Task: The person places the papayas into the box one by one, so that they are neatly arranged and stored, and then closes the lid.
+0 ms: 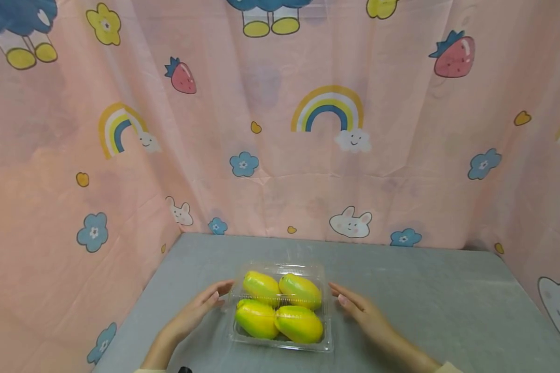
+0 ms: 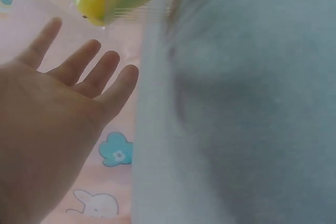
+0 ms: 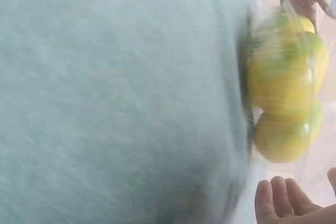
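A clear plastic box [image 1: 282,346] with several yellow-green mangoes [image 1: 299,324] inside rests on the grey table. The mangoes sit in two rows and show through the see-through plastic. My left hand [image 1: 197,309] is beside the box's left side, its fingers extended toward it. In the left wrist view the palm and spread fingers of that hand [image 2: 58,103] hold nothing. On the opposite side, my right hand [image 1: 366,313] points its loosely straight fingers at the box's right wall. The right wrist view shows its fingertips [image 3: 278,187] a little apart from the box.
Grey tabletop [image 1: 429,290] extends to both sides of the box. A pink curtain [image 1: 280,197] printed with rainbows, flowers and rabbits stands behind the table and along its left and right sides. A small black object [image 1: 185,370] shows at the bottom edge near the left forearm.
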{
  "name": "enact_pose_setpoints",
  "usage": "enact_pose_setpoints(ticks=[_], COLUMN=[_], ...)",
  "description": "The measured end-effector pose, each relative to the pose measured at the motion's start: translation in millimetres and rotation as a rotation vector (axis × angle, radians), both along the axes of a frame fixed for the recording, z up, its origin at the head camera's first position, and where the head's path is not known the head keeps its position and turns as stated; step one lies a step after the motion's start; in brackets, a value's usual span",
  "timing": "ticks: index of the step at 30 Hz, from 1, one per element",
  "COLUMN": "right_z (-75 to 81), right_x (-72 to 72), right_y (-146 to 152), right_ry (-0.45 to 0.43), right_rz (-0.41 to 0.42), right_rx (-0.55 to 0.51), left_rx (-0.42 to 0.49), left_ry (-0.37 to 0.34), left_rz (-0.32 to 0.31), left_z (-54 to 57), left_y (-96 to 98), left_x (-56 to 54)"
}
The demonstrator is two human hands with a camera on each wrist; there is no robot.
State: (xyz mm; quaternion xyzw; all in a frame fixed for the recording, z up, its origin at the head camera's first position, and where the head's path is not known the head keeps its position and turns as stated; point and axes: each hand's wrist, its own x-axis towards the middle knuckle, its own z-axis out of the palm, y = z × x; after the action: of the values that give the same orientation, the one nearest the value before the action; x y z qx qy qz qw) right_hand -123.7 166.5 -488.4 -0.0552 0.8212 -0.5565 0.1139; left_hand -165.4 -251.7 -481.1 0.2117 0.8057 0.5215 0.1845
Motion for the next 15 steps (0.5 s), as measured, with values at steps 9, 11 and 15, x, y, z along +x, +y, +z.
enact_pose_setpoints(ticks=[9,11,15], right_z=[-16.3,-17.7,-18.8], right_x=[7.3,9.4,11.9], right_y=[-1,-2,-3], right_ry=[-0.052,-0.070,-0.105], right_rz=[0.096,0.095,0.092], right_rx=[-0.010,-0.008,-0.011], left_rx=[0.004,0.008,-0.002], left_ry=[-0.046,-0.056,-0.083], left_rz=[-0.062,-0.066,-0.062], left_z=[-11.0,-11.6,-12.1], left_y=[3.6,3.7,4.6], left_x=[8.3,9.5,11.8])
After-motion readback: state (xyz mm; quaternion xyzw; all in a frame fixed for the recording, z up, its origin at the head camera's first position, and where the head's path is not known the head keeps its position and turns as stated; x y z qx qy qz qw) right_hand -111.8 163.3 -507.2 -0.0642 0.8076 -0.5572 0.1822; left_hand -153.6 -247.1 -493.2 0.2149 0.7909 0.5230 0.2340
